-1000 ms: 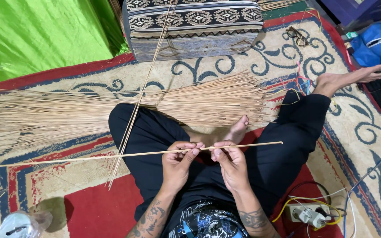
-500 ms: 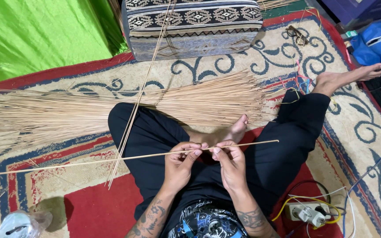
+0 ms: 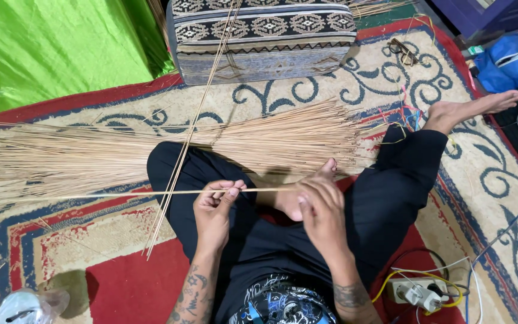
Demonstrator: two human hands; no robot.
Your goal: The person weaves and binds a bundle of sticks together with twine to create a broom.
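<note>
**Seated person pinches one thin stick over lap, big stick pile in front**

Rug (image 3: 391, 78): patterned, cream with blue scrolls and red border, fills most of the floor. Green sheet (image 3: 49, 48) at 10 o'clock, off the rug edge. Patterned cushion (image 3: 265, 36) at 12 o'clock, striped with diamond bands, sitting on the rug.

Stick pile (image 3: 151, 150): large flat spread of thin tan sticks lying across the rug from 9 o'clock toward centre, fanning to the right, just beyond the person's knees. A few longer loose sticks (image 3: 193, 126) cross it on a slant, running from the cushion down to 7 o'clock.

Person sits on the rug in black trousers, one leg folded, the other stretched toward 2 o'clock, bare foot (image 3: 475, 108) near a blue bag (image 3: 511, 57).

Single stick (image 3: 121, 194): held level over the lap, long end running out to 9 o'clock, short end toward the right hand.

Left hand (image 3: 214, 207): at centre, fingers curled, thumb and fingertips closed in a pinch on the single stick.

Right hand (image 3: 319, 210): just right of centre, back to camera, fingers bent down and loosely together at the stick's end; cannot tell if it really grips the stick.

Power strip (image 3: 418, 294) with yellow and white cables at 5 o'clock. Clear plastic bag (image 3: 25, 306) at 7 o'clock.
</note>
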